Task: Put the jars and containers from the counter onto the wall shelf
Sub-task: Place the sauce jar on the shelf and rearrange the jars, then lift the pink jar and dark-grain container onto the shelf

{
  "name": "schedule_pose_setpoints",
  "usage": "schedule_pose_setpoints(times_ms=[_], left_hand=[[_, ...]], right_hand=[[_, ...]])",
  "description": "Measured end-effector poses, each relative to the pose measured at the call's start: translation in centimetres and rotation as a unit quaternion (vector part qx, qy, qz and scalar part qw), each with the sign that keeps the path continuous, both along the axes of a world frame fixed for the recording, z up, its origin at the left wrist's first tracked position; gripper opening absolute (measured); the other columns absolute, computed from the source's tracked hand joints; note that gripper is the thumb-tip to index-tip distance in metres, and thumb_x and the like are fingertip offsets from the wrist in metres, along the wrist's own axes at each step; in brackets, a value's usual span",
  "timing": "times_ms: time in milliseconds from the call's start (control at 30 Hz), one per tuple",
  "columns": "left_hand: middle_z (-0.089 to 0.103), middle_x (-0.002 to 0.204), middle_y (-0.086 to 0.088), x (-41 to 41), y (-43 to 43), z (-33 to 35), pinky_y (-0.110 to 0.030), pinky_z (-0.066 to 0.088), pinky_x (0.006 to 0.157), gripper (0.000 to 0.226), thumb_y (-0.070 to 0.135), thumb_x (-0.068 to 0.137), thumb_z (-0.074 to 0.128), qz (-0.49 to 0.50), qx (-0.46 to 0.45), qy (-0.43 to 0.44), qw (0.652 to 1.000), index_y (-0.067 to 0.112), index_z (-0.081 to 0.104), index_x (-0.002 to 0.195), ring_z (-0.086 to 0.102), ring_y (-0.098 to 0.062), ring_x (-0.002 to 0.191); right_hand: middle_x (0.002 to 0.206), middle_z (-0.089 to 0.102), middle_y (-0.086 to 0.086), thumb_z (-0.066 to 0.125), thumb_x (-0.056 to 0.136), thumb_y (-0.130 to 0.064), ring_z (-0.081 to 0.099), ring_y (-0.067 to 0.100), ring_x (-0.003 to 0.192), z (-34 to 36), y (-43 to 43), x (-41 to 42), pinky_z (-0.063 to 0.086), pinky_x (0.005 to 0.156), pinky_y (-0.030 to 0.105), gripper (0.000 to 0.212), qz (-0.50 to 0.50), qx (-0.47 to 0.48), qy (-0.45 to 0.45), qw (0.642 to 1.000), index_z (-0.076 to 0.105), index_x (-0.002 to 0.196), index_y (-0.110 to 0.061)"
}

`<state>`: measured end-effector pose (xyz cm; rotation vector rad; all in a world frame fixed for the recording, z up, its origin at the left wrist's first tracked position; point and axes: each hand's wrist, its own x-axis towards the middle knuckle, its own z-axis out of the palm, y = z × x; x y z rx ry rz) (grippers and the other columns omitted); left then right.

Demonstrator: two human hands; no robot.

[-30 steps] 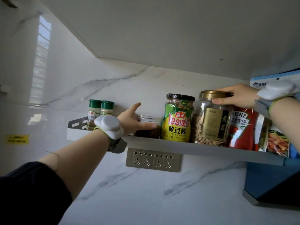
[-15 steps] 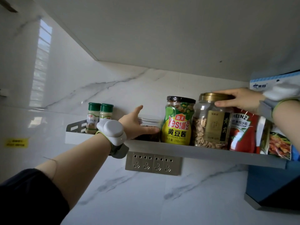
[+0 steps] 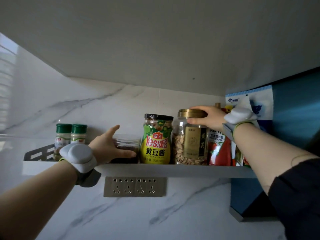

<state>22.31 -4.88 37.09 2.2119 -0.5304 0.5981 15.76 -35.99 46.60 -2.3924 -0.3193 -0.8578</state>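
Between spice bottles [image 3: 71, 135] and soybean jar [image 3: 156, 141], left hand [image 3: 107, 146] cups container [image 3: 127, 146].

Black sleeves [image 3: 299, 196], bare forearms, white wrist devices [image 3: 78, 157] on green-edged grey straps.

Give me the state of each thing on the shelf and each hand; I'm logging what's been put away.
Small clear container: lidded, on the wall shelf, left hand around it.
Gold-lidded jar: closed, upright, right hand gripping its lid.
Soybean paste jar: closed, upright.
Two green-capped spice bottles: capped, upright.
Ketchup bottle: upright, cap hidden.
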Motion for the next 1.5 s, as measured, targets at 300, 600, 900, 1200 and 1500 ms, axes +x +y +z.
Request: schedule_pose_setpoints(times_ms=[300,600,900,1200,1500], left_hand=[[0.032,0.149,-0.016,0.1,0.0,-0.6,-0.033,0.032,0.105,0.135,0.046,0.050,0.082,-0.007,-0.047,0.033,0.998,0.022,-0.011,0.144,0.038,-0.029,0.132],[0.031,0.150,-0.016,-5.1,-0.6,-2.7,-0.033,0.037,0.099,0.124,0.049,0.062,0.076,0.052,0.018,-0.006,0.998,0.019,-0.011,0.145,0.038,-0.032,0.132],[0.035,0.147,-0.010,-13.5,1.0,-13.4,-0.035,0.033,0.104,0.097,0.037,0.069,0.075,-0.020,0.049,0.027,0.998,0.019,0.017,0.144,0.040,-0.027,0.131],[0.042,0.144,-0.007,-17.5,4.8,-30.5,-0.044,0.035,0.107,0.087,0.049,0.072,0.068,0.006,0.204,0.302,0.931,0.023,0.022,0.142,0.043,-0.025,0.130],[0.031,0.149,-0.013,-19.2,12.4,-42.3,-0.035,0.028,0.108,0.076,0.032,0.084,0.061,0.148,0.300,0.425,0.841,0.008,0.017,0.142,0.031,-0.029,0.137]], right_hand=[[0.136,0.049,0.003,0.069,0.074,-0.045,0.046,0.023,0.123,-1.2,0.9,-0.8,0.040,0.100,0.034,0.072,-0.058,-0.029,-0.026,0.998,0.040,0.135,-0.023],[0.158,0.010,0.001,0.057,0.082,-0.049,0.007,0.021,0.145,-5.3,5.2,-4.9,0.010,0.115,0.037,0.077,-0.078,-0.143,-0.082,0.983,0.019,0.145,-0.028],[0.154,0.024,0.004,0.062,0.081,-0.040,0.017,0.023,0.142,-22.1,10.9,-8.9,0.011,0.112,0.028,0.065,0.050,-0.115,0.054,0.991,0.037,0.138,-0.023],[0.154,0.023,0.003,0.069,0.072,-0.049,0.027,0.022,0.139,-45.6,18.1,-14.5,0.023,0.099,0.024,0.096,0.208,-0.063,0.396,0.892,0.013,0.146,-0.023],[0.124,0.045,-0.018,0.082,0.063,-0.033,0.044,0.019,0.125,-56.1,20.9,-17.1,0.046,0.076,0.008,0.101,0.189,0.193,0.453,0.850,0.016,0.139,-0.032]])
